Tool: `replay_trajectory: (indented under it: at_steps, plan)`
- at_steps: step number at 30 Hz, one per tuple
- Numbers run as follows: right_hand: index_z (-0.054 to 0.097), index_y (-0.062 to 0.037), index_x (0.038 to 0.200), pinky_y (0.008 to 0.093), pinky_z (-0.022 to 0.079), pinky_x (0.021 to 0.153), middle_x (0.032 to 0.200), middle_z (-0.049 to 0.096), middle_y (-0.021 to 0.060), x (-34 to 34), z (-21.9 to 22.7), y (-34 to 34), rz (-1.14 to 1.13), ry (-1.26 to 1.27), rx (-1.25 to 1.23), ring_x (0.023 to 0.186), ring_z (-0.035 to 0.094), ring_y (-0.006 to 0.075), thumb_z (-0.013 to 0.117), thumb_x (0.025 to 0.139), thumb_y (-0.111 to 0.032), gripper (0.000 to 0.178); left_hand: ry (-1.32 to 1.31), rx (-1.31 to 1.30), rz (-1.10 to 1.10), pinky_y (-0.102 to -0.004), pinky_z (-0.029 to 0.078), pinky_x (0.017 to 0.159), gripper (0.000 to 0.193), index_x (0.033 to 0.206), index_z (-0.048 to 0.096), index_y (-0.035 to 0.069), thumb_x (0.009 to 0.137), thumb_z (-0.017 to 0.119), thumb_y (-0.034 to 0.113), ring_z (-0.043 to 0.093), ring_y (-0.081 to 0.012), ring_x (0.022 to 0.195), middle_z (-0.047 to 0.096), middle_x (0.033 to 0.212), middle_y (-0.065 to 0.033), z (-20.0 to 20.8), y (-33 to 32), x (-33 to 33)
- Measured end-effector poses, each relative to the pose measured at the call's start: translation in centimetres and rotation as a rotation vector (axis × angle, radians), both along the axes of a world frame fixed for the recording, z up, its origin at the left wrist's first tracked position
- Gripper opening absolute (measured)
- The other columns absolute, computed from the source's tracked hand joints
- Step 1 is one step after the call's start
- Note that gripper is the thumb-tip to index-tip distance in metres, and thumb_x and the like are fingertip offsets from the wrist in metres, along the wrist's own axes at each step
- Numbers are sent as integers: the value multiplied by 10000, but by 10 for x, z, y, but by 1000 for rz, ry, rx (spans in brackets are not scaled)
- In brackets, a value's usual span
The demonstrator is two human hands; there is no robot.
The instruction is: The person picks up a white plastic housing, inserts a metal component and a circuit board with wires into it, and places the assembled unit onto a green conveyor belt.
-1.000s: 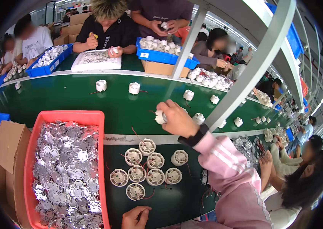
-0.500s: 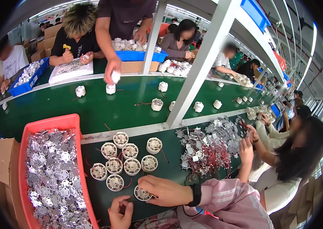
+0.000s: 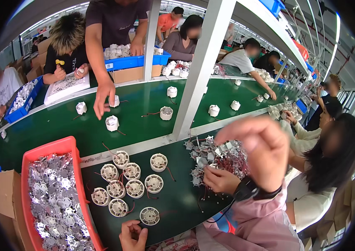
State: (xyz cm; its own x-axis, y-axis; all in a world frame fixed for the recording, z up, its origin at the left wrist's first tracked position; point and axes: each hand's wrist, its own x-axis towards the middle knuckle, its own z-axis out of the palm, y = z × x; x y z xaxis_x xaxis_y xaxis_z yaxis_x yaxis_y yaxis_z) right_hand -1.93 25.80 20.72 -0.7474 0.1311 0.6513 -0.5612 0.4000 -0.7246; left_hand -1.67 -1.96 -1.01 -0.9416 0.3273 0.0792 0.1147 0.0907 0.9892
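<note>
Near the front edge my left hand (image 3: 133,235) rests with fingers loosely curled and thumb apart; it shows nothing in its grasp. A round cream plastic housing (image 3: 149,216) with spoke-like ribs lies just beyond it, apart from the fingers. My right hand (image 3: 259,146) is raised over the right of the table, smeared by motion; whether its bent fingers hold anything cannot be made out. Beneath it lies a pile of grey metal pieces with red wires (image 3: 200,161). Several similar housings (image 3: 135,188), some with wires, stand in a cluster beyond my left hand.
A red bin (image 3: 77,188) full of silvery metal plates stands at the left, beside a cardboard box (image 3: 7,194). Across the table runs a green belt (image 3: 139,125) bearing white housings. A metal post (image 3: 202,69) rises there. A co-worker's hand (image 3: 221,180) touches the pile.
My right hand has left the front housing and risen to the right; my left hand stays near its place. Across the belt, a co-worker's hand has let go of a white housing.
</note>
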Motion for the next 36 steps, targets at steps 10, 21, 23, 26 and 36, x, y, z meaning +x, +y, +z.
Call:
replay_trajectory:
  at_steps: [10,21,23,26,36]
  plan:
    - [619,14,1120,338,504,816,1009,658,216,-148,-17,227,-761,-470,796,938,640,305,660,787,-286,450,-16,-63,33,-193,390,631,168,1059,557,6,892,582,6,482,-65,703,536,781,-4,-7,0,0]
    - [483,-191,1333,450,440,966,1312,497,179,-228,-222,390,-675,-1073,882,1149,518,385,692,707,-449,708,1,-105,106,-209,382,581,114,996,594,0,883,592,18,460,-70,657,524,719,2,-2,7,0]
    - [507,-187,1309,443,447,957,1294,514,175,-236,-219,389,-592,-1111,948,1132,528,379,708,695,-420,686,-31,-82,92,-214,381,569,106,983,598,0,879,596,22,460,-72,647,524,707,-3,0,7,-5]
    - [581,-154,1213,433,458,930,1222,566,173,-255,-203,320,-353,-817,970,1098,545,366,738,670,-336,594,-11,-112,122,-219,380,558,101,976,598,-1,879,600,28,459,-73,636,522,699,-10,4,5,-5]
    - [593,-71,1172,422,438,929,1172,596,185,-224,-191,271,-152,-499,971,1096,546,360,677,771,-212,433,-70,-4,229,-225,378,546,81,951,609,4,883,604,48,456,-70,625,529,701,-19,16,7,-5]
